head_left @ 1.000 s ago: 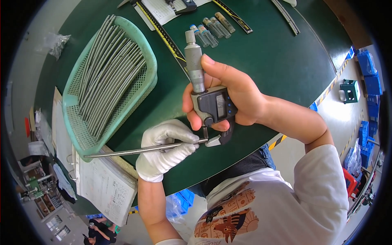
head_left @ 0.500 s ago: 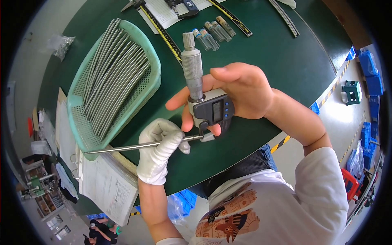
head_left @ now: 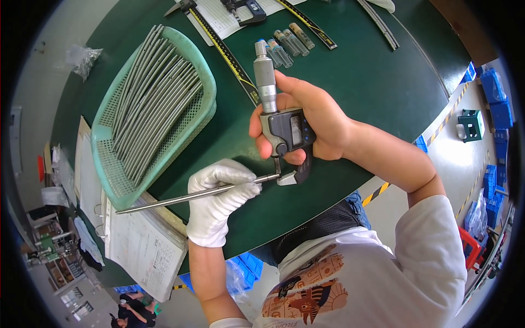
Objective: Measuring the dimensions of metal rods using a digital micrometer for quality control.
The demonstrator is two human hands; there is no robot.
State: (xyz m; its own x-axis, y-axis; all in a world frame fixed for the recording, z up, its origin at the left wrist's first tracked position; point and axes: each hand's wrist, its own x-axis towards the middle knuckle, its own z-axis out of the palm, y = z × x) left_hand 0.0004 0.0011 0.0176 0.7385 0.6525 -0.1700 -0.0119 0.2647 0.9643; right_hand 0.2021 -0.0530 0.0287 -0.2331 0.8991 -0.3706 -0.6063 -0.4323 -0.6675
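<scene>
My left hand [head_left: 219,199], in a white glove, pinches a thin metal rod [head_left: 164,203] near its right end. That end reaches the jaws of a digital micrometer [head_left: 284,131], whose barrel points up and away from me. Bare fingers of my right hand [head_left: 325,117] wrap round the micrometer's frame, the thumb resting along its barrel. Whether both jaw faces touch the rod I cannot tell. The rod's left end passes close by the near rim of a green plastic basket [head_left: 206,82] that holds many similar metal rods [head_left: 158,104].
An open ring binder [head_left: 145,240] lies at the left table edge. Beyond the micrometer are small clear tubes [head_left: 292,42], a caliper [head_left: 221,46], another micrometer [head_left: 249,12] on paper and a second yellow-marked scale [head_left: 309,23]. Several thin rods [head_left: 380,24] lie far right.
My right hand has turned the micrometer more upright and shifted it slightly right. My right thumb has moved onto its barrel. The rod's right end has risen slightly with my left hand.
</scene>
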